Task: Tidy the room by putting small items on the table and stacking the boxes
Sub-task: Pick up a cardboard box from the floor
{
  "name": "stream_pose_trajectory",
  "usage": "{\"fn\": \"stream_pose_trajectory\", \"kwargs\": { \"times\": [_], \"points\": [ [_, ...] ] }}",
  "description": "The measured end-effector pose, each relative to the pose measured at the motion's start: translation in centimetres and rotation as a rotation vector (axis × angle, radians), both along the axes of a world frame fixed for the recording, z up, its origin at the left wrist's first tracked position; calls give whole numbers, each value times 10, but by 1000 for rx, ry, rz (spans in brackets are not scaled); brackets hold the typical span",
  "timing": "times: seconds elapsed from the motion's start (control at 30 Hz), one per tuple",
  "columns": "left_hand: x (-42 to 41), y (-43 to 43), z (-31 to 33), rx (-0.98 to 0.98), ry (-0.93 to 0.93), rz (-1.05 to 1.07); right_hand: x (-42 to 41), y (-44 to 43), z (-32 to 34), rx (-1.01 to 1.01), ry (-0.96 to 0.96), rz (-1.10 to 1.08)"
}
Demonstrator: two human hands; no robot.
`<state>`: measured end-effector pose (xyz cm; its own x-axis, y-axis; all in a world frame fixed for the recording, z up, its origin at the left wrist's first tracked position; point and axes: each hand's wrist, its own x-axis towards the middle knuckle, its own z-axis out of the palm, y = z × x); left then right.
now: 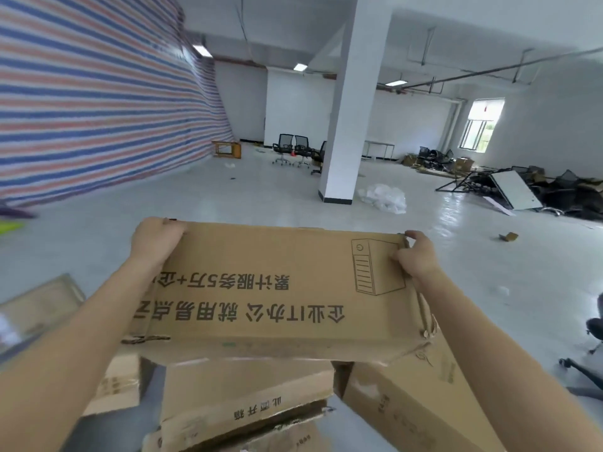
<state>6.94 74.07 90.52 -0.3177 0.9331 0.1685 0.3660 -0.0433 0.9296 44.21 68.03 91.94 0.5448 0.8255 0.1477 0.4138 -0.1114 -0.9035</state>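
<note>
1. One large flat brown cardboard box printed with black characters (277,288) sits over the heap; whether it touches, I cannot tell. Square it up before lowering it.
2. Several smaller brown cardboard boxes (248,396) lie askew beneath; aim for the flattest top.
3. Left hand (156,238) grips the far left corner and right hand (417,256) pinches the far right; keep both level.

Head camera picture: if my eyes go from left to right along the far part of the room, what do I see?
Striped wall → small wooden table → black office chairs → white pillar → window.
</note>
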Motion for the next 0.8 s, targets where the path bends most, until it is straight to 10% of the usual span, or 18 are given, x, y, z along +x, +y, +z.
{"fn": "stream_pose_trajectory", "kwargs": {
  "times": [0.47, 0.8],
  "points": [
    [-152, -246, 5, -46, 78, 759, -182, -20, 23, -33, -26, 691],
    [-227, -590, -57, -350, 37, 1283, -405, -203, -33, -198, -158, 1152]
  ]
}}
